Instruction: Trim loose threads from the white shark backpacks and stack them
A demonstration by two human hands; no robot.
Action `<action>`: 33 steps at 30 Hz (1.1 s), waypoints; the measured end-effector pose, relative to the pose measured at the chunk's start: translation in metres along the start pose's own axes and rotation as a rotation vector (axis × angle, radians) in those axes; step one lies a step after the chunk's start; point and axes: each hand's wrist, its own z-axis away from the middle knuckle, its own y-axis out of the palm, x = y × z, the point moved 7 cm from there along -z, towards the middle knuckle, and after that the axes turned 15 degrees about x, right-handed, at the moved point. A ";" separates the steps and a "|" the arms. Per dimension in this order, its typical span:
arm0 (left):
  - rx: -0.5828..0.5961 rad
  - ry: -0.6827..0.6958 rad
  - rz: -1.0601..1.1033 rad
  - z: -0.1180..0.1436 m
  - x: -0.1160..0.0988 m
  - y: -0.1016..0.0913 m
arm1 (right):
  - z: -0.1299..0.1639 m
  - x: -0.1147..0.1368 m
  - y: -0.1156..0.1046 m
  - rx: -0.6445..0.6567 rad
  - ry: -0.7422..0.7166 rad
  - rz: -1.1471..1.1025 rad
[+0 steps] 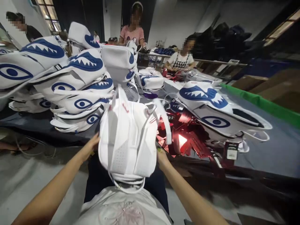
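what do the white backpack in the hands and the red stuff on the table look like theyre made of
White backpack: likely smooth synthetic leather or coated fabric with a soft sheen; one panel shows perforated dots. Red pieces: apparently metallic foil or glossy film, since they throw bright mirror-like glare. Neither can be confirmed by look alone.

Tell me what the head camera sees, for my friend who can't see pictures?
A person's left hand and right hand hold up a white backpack, back side showing. Behind it, a table holds piles of white shark-face bags and shiny red wrapping.
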 end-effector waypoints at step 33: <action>0.961 0.731 -1.776 -0.167 -0.124 0.239 | 0.030 -0.001 0.048 -0.385 -0.644 0.419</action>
